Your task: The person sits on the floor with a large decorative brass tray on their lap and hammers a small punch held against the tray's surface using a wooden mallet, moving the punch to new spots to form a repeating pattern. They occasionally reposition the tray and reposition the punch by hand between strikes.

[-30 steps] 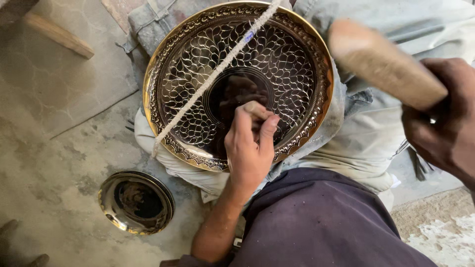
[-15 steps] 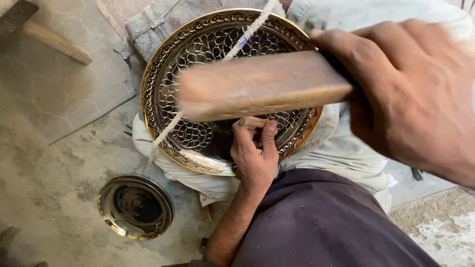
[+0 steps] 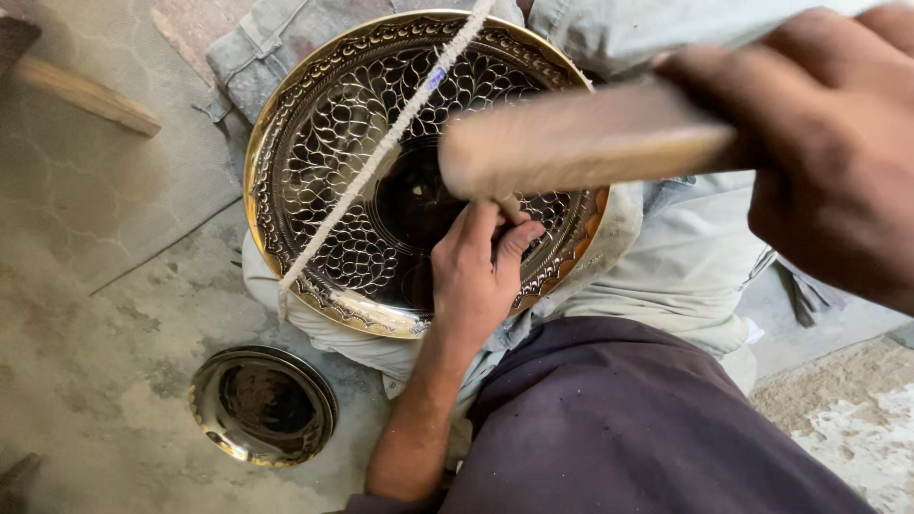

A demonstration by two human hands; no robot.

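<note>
Large round brass tray with pierced leaf-pattern engraving (image 3: 381,171) propped on the lap over pale grey cloth (image 3: 666,276), tilted toward the camera; white twisted cord (image 3: 381,152) stretched diagonally across its face; left hand (image 3: 476,276) pressed against the lower right of the dark centre, fingers pinched narrow round something small, too hidden to name; right hand (image 3: 828,152) closed tight on a blurred pale wooden mallet (image 3: 581,143), raised over the tray just above the left fingers; small round brass dish (image 3: 262,405) on the concrete floor (image 3: 86,314) below, well apart; wooden stick (image 3: 86,95) lying at upper left; likely risks: mallet head landing on the left fingertips, so near its path; a glancing blow denting or tearing the thin pierced metal; tray sliding on the soft cloth under impact
</note>
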